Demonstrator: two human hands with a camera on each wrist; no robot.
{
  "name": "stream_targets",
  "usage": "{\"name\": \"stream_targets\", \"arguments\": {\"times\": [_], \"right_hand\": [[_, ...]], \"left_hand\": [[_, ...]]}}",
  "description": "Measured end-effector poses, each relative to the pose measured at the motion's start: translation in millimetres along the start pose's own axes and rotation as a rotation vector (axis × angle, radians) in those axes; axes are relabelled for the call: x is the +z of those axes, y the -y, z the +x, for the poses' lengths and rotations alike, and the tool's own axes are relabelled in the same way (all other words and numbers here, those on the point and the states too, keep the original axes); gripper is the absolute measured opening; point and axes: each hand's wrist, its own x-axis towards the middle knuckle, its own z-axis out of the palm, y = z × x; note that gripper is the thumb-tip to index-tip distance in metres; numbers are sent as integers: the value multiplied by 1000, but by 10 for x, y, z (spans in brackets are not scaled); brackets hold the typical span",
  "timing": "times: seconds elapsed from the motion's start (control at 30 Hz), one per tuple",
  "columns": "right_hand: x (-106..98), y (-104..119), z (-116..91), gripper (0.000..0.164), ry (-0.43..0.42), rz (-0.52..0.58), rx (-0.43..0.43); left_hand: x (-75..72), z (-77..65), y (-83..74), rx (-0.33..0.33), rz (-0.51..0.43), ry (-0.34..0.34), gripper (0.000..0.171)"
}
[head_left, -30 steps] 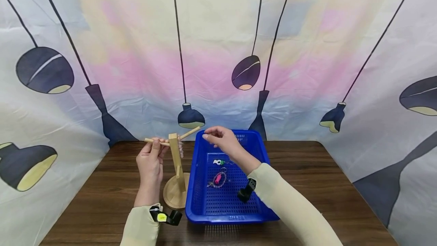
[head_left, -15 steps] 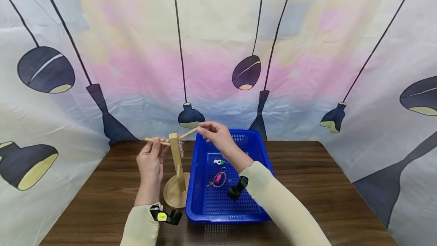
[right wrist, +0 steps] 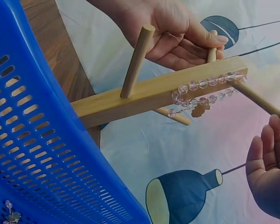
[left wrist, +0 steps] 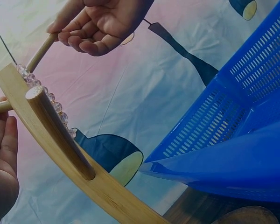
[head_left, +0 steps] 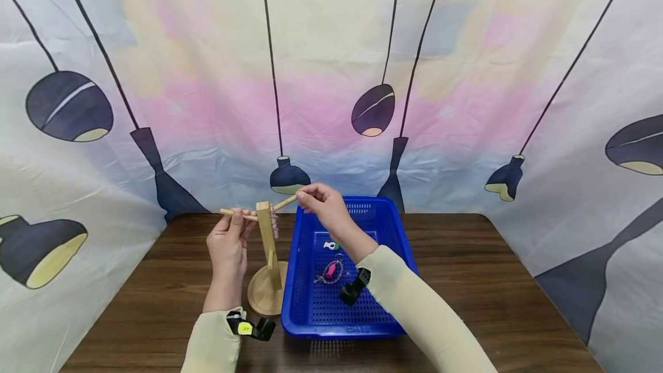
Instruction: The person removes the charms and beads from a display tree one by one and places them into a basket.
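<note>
A wooden peg stand (head_left: 266,240) with a round base stands left of a blue basket (head_left: 290,304). From its upper right peg hangs a bracelet of clear pinkish beads (right wrist: 203,85), close against the post, with a small charm. My left hand (head_left: 228,246) pinches the upper left peg between thumb and fingers. The tip of the upper right peg (right wrist: 259,100) is pinched by my right hand (head_left: 326,209), which is above the basket's far left part. Inside the basket lie a beaded loop with a pink piece (head_left: 330,271) and a white and green charm (head_left: 330,245).
Dark wooden table (head_left: 466,269) surrounds the basket and stand. A patterned curtain (head_left: 331,73) with painted lamps hangs behind the table's far edge. A lower peg (left wrist: 60,133) sticks out from the post.
My right hand has moved left from beyond the peg's tip and taken hold of that peg's end. The left hand and the stand look the same.
</note>
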Motion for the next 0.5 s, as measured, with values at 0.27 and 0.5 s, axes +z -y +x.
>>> {"name": "stream_targets", "arguments": {"times": [0.27,0.5], "right_hand": [[-1,-33,2,19,-22,46,-6],[-22,-43,-14,9,-7,99,-17]], "left_hand": [[0,-5,-10,-13,51,-9,12],[10,10,-14,-40,62,-24,12]]}}
